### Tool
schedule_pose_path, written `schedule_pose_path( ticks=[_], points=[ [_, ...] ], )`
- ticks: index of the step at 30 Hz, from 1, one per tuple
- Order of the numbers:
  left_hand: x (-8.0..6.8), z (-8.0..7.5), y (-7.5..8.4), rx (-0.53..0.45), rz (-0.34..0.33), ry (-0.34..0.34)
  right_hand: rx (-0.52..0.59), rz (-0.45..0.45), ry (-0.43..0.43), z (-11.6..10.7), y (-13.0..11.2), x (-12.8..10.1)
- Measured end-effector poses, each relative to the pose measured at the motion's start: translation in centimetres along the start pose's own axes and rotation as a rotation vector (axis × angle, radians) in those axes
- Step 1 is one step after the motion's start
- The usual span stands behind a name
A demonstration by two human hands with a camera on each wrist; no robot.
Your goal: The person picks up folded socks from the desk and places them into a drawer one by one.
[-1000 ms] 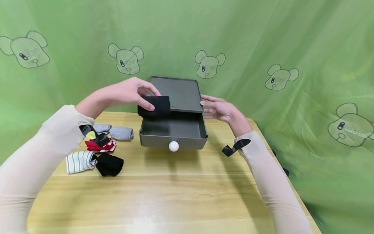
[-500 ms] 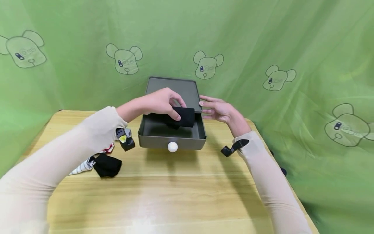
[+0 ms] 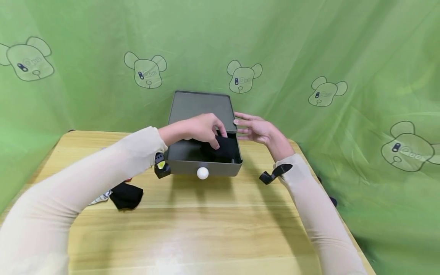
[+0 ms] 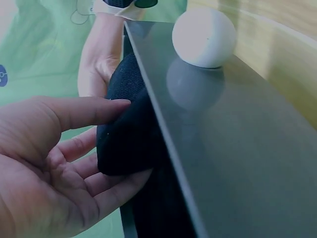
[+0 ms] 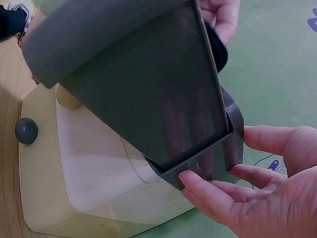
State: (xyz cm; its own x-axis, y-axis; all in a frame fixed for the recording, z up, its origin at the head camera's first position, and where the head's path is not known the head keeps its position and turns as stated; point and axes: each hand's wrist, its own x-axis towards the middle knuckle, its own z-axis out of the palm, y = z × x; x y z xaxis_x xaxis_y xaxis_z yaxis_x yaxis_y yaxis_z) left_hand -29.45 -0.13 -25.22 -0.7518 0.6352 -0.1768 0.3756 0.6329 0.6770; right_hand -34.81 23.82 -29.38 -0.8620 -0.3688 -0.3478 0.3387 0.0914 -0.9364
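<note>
My left hand (image 3: 205,129) reaches into the pulled-out grey drawer (image 3: 182,167) and pinches a folded black sock (image 3: 223,151) between thumb and fingers. In the left wrist view the sock's ribbed knit (image 4: 131,141) shows beside the drawer's front wall, its lower part hidden behind it. A round white knob (image 3: 203,173) sits on that front. My right hand (image 3: 256,130) touches the right side of the grey drawer case (image 3: 201,110), its fingers stretched out; the right wrist view shows fingertips and thumb against the case's corner.
Another folded black sock (image 3: 126,196) lies on the wooden table (image 3: 223,233) at left. Beside it a striped white sock (image 3: 102,197) is partly hidden by my left sleeve. Under the grey case stands a cream drawer unit (image 5: 99,168) with a dark knob (image 5: 26,131). Green curtain hangs behind.
My left hand has carried the black sock right and down, from above the drawer's left rear to inside its right part. My right hand stays at the case's side.
</note>
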Motion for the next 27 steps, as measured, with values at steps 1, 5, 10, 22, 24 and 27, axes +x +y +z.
schedule_pose_path(
  ticks=[1, 5, 10, 22, 24, 27],
  points=[
    [0.1, 0.1, 0.0, 0.006, -0.001, 0.002, 0.008, 0.004, 0.003, 0.1, 0.0, 0.1],
    [0.4, 0.5, 0.0, 0.038, 0.009, 0.015, 0.005, 0.006, 0.001, 0.2, -0.1, 0.3],
    [0.7, 1.2, -0.2, 0.089, 0.036, 0.000, 0.002, 0.011, -0.004, 0.0, 0.1, 0.2],
    [0.3, 0.7, 0.0, 0.167, 0.063, 0.018, 0.017, 0.003, 0.008, 0.2, 0.0, 0.3],
    [0.2, 0.5, 0.1, 0.166, 0.064, 0.022, 0.015, 0.005, 0.011, 0.2, 0.0, 0.3],
    [0.0, 0.2, 0.0, 0.163, 0.066, 0.024, 0.010, 0.011, 0.015, 0.1, 0.2, 0.3]
  ],
)
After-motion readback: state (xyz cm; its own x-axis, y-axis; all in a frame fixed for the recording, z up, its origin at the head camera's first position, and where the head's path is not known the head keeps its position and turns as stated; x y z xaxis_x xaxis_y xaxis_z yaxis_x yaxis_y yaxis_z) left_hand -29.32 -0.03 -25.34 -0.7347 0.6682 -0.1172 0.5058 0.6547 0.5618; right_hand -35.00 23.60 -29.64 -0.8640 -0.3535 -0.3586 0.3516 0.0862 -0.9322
